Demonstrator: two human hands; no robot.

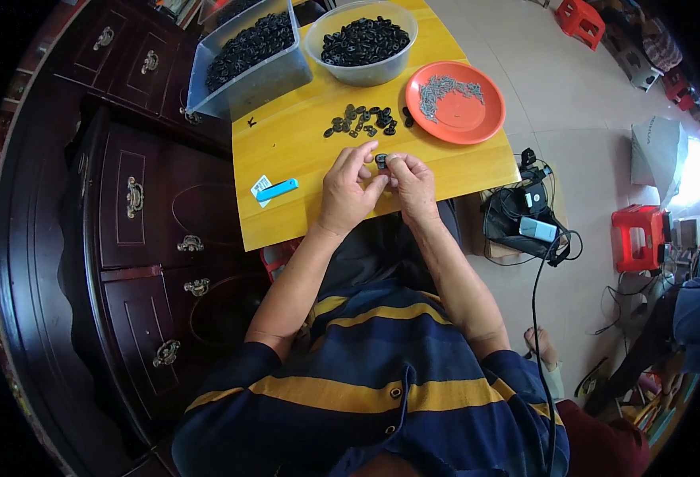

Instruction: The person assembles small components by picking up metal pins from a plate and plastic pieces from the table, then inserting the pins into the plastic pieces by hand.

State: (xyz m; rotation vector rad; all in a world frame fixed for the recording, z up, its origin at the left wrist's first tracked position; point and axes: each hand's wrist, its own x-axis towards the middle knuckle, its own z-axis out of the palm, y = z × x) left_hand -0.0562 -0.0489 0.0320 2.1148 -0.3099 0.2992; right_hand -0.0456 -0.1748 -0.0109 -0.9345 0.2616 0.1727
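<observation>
A small black oval plastic piece point(381, 160) is pinched between the thumb and fingers of my right hand point(413, 181), above the near part of the yellow table point(453, 168). Close beside it, my left hand point(348, 189) has its fingers apart and its thumb pointing toward the piece; nothing shows in its grasp. Beyond my hands lies a loose cluster of similar black pieces point(370, 119). An orange-red plate point(469, 127) at the right holds many small grey metal pins point(444, 91).
A clear rectangular bin point(278, 83) and a round clear tub point(370, 75), both filled with black pieces, stand at the far side. A blue-handled tool point(277, 189) rests on a white label at left. Dark drawers point(139, 199) flank the table; cables and a bag point(529, 215) sit at right.
</observation>
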